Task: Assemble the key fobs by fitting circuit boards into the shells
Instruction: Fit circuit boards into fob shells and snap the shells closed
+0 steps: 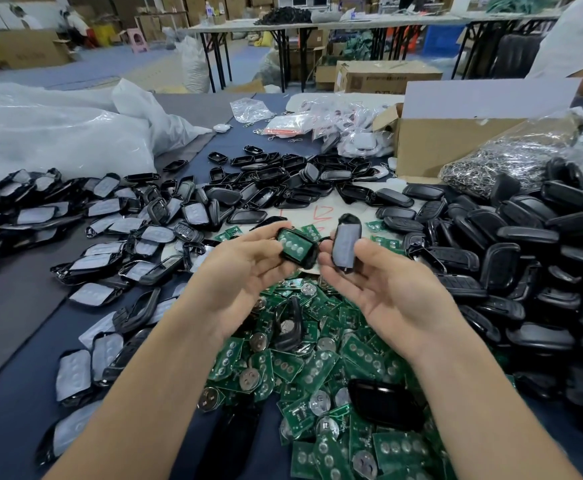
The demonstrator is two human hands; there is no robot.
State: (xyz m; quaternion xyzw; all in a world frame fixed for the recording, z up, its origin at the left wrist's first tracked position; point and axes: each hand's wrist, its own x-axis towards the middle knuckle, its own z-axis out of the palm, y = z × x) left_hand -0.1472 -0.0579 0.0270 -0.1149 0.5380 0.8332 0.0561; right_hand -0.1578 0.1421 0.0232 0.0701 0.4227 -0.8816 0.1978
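My left hand (245, 271) grips a black shell half (298, 249) with a green circuit board seated inside it, its round contacts facing up. Just right of it, my right hand (383, 282) holds a second black shell half (345, 245) with a grey rubber pad in it, standing nearly upright. The two halves are a small gap apart above the table's middle. Below my hands lies a heap of loose green circuit boards (318, 372) with coin cell holders.
Grey-padded shell halves (110, 216) spread over the left, empty black shells (283, 185) at the back, black covers (512, 244) piled at right. A cardboard box (449, 140), a bag of metal rings (512, 161) and white plastic bags (58, 133) stand behind. A person sits far right.
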